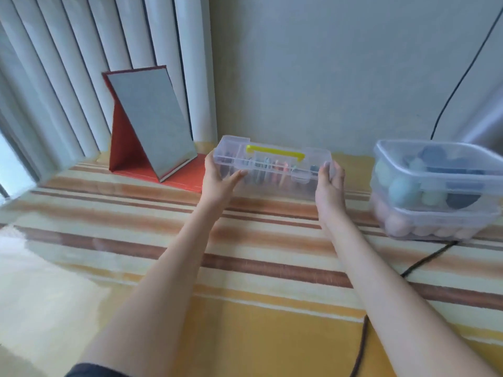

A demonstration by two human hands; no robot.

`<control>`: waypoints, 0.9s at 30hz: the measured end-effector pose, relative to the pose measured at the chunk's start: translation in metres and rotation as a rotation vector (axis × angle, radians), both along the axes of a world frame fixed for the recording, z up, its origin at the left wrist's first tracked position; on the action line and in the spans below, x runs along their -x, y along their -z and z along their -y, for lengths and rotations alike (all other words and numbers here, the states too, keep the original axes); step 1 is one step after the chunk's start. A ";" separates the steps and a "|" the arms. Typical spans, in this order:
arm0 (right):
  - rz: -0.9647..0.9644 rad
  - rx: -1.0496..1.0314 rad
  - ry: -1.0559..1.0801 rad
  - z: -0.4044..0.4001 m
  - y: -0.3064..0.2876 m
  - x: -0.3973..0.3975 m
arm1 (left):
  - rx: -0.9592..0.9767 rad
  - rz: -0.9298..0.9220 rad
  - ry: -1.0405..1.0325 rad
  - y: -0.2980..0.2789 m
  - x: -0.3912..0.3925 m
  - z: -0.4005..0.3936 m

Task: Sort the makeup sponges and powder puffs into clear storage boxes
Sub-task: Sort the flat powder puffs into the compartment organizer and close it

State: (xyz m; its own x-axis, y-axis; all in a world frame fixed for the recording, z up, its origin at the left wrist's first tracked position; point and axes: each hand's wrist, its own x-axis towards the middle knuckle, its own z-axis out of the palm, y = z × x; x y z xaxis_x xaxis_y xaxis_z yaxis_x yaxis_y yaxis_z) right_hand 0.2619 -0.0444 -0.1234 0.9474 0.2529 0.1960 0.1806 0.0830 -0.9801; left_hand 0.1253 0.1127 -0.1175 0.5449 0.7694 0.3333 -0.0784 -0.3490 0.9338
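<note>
- Puffs and sponges look already sorted: flat coloured puffs stand on edge inside the long clear case (272, 170) with the yellow handle (275, 152), which sits between the person's two hands at the far side of the striped table (245, 268).
- Left hand (217, 178) grips the case's left end, thumb laid along the front face and fingers wrapped round behind.
- Right hand (330, 183) grips the opposite end the same way, thumb up against the front corner.
- Whether the case rests on the table or hangs just above it cannot be told; motion blur softens its lower edge.
- Right of the grip, well apart, two clear tubs (435, 191) stand stacked, the upper holding bluish and green sponges, the lower pale pink ones.
- Left of the grip, just beside the case, a red folding mirror (152, 126) stands open.
- The step in hand seems to be placing the filled case; the task appears nearly finished.
- The next move probably calls for keeping the case level and letting go with both hands evenly, clear of the mirror's base.
</note>
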 end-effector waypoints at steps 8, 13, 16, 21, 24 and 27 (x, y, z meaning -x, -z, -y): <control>0.027 0.107 0.033 -0.013 0.006 -0.048 | -0.021 -0.155 -0.073 0.016 -0.053 -0.019; 0.010 0.217 0.061 -0.010 0.010 -0.038 | -0.054 -0.241 -0.120 0.015 -0.046 -0.008; -0.028 0.332 0.037 0.001 0.007 -0.021 | -0.104 -0.293 -0.138 0.014 -0.034 0.015; 0.049 0.355 0.064 0.036 0.000 0.024 | -0.015 -0.276 -0.129 0.013 -0.012 0.079; 0.343 0.255 0.240 0.065 -0.012 0.056 | -0.087 -0.136 -0.021 0.002 -0.010 0.123; 0.756 0.122 0.487 0.093 -0.031 0.068 | -0.042 -0.015 0.111 -0.009 -0.018 0.166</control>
State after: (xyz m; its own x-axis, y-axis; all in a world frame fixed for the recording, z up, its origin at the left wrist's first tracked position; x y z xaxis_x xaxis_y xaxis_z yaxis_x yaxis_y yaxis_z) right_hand 0.1938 -0.1378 -0.0921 0.5843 -0.0828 0.8073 0.7674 -0.2674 -0.5828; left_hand 0.1433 -0.0532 -0.1086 0.6314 0.6892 0.3554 -0.1050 -0.3781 0.9198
